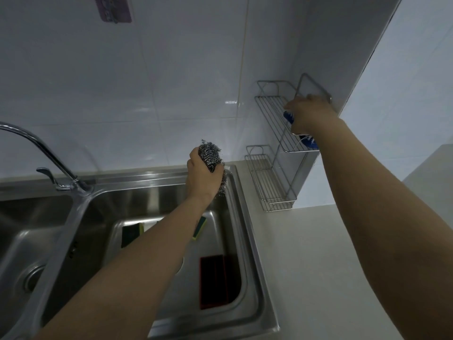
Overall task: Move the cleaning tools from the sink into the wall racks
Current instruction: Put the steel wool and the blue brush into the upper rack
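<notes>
Steel sink (247,217), left hand (202,179) gripping scourer (209,153)

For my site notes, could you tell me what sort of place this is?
Most likely a home kitchen: a stainless double sink with a faucet, white tiled wall, and wire wall racks for scrubbers.

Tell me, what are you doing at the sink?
A person is clearing cleaning tools out of the sink. The left hand holds a steel scrubber above it. The right hand is putting a blue brush on the top rack. Two sponges and a red pad are in the basin.
</notes>
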Available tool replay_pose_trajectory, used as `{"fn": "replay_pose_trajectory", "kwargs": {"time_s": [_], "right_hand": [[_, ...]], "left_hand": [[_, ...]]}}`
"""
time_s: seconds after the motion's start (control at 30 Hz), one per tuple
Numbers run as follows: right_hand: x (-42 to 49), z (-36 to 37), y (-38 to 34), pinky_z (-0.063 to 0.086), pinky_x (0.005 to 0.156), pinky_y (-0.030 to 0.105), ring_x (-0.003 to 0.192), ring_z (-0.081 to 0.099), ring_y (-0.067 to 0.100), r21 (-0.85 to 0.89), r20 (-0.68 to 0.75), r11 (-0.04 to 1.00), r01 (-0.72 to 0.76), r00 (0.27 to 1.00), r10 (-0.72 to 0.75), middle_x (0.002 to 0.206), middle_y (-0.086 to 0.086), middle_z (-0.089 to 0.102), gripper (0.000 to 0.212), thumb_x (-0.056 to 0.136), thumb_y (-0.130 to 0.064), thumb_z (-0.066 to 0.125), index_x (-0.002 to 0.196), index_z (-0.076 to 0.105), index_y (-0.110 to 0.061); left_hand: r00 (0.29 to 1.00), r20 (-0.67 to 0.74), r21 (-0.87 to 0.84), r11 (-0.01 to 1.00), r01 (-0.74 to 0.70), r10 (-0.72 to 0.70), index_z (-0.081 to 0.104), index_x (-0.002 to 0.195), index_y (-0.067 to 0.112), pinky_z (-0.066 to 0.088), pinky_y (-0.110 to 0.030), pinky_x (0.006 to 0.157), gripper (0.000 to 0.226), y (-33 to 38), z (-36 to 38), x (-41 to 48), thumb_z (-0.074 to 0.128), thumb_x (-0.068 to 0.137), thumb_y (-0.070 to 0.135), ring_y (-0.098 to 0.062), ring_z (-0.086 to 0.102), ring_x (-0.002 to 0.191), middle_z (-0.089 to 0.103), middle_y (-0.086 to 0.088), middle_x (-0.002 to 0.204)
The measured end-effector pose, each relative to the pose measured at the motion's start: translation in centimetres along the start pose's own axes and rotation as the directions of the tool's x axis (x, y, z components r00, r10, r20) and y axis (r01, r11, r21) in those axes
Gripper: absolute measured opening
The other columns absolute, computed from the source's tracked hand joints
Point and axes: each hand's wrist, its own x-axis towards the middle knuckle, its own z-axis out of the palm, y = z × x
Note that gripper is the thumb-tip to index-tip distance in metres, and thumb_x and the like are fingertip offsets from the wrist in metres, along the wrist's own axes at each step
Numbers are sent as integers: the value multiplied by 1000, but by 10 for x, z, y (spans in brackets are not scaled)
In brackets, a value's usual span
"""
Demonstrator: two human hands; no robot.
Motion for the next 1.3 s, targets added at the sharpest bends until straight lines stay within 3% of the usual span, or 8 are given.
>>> {"fn": "replay_pose_trajectory", "kwargs": {"time_s": [0.1,0.2,0.33,0.4,0.5,0.83,1.17,1.3], "right_hand": [[-6,10,-4,38,106,43,137,35,34,246,-102,967,-58,991,86,147,17,42,53,91,-13,54,144,45,-14],[-19,21,-4,45,95,40,117,52,37,471,-272,882,-22,947,169,130,20,51,36,96,-19,46,128,56,-7],[-52,42,-3,45,81,37,100,57,32,443,-573,886,138,803,162,111,16,60,33,97,-20,38,117,59,-3],[-70,57,-10,45,88,35,107,59,32,429,-653,892,139,731,200,116,15,63,35,99,-19,36,118,60,-2],[-91,77,-15,28,119,37,142,36,26,485,-620,872,57,726,297,149,10,46,44,103,-24,35,141,47,-7],[-104,84,-4,11,120,25,151,16,17,461,-568,886,53,784,249,160,3,28,61,99,-32,45,153,26,-11],[-103,83,2,18,123,34,151,17,20,412,-553,911,35,804,219,161,5,25,68,96,-35,45,155,20,-10],[-104,82,0,16,123,32,151,15,20,427,-550,903,38,804,226,161,4,25,70,94,-34,46,154,20,-11]], "left_hand": [[1000,2,0,1000,-3,3,29,146,20,45,-34,86,68,10,1,5,65,90,32,-29,55,113,46,-10,135],[1000,5,-17,1000,-12,12,29,145,19,48,-39,91,68,26,2,14,65,89,34,-29,56,113,46,-10,134],[999,7,-103,993,-52,53,31,142,22,51,-43,96,68,61,7,24,66,86,39,-24,58,110,49,-6,131],[996,20,-157,984,-79,83,34,139,23,54,-45,93,68,82,13,26,66,83,40,-22,60,106,52,-5,127],[989,46,-219,968,-125,138,35,139,24,56,-44,88,69,113,24,26,65,80,43,-20,62,103,56,-3,123],[968,42,-244,942,-229,247,30,146,20,55,-31,81,66,195,51,27,59,90,40,-17,63,96,61,1,122],[925,94,378,847,-374,367,45,136,16,33,-39,103,59,181,91,22,53,86,48,-30,39,128,49,-11,137],[918,163,436,809,-395,360,44,140,18,26,-42,111,61,175,86,32,51,88,50,-28,29,140,30,-9,152]]}}
